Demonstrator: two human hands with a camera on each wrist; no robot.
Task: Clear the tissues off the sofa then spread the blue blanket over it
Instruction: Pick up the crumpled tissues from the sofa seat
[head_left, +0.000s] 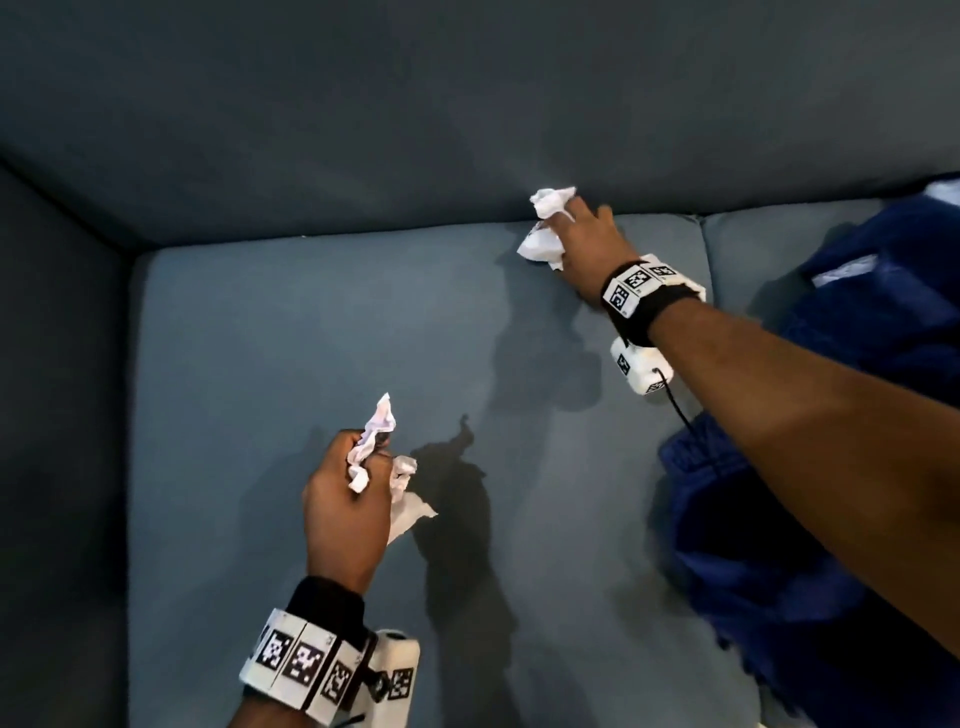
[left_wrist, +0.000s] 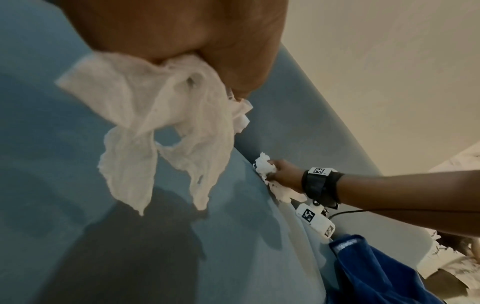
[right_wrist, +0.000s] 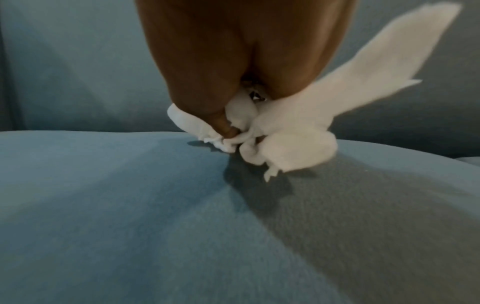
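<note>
Mid tissue-clearing stage, blanket stage not started. Left hand (head_left: 345, 512) fisted around crumpled tissues (head_left: 382, 457), held above the front of the seat cushion (head_left: 260, 338); loose tails of the same wad (left_wrist: 161, 123) hanging free below the fist in the left wrist view, clear of the fabric. Right hand (head_left: 582, 249) reaching to the back of the cushion where seat meets backrest (head_left: 467, 104), fingers clamped on a second white tissue clump (head_left: 545, 228); in the right wrist view fingertips (right_wrist: 226, 129) pinched together on that clump (right_wrist: 285, 133), its lower part touching or just off the cushion, cannot tell which. No other loose tissues visible on the seat area shown; right part of sofa largely covered, so not confirmed. Blue blanket (head_left: 857, 415) bunched in a heap on the right side of the sofa, under the right forearm, unspread. Left to do, by judgement: lift off the second clump, carry both wads away from the sofa, then open and spread the blanket. Roughly a third done.
</note>
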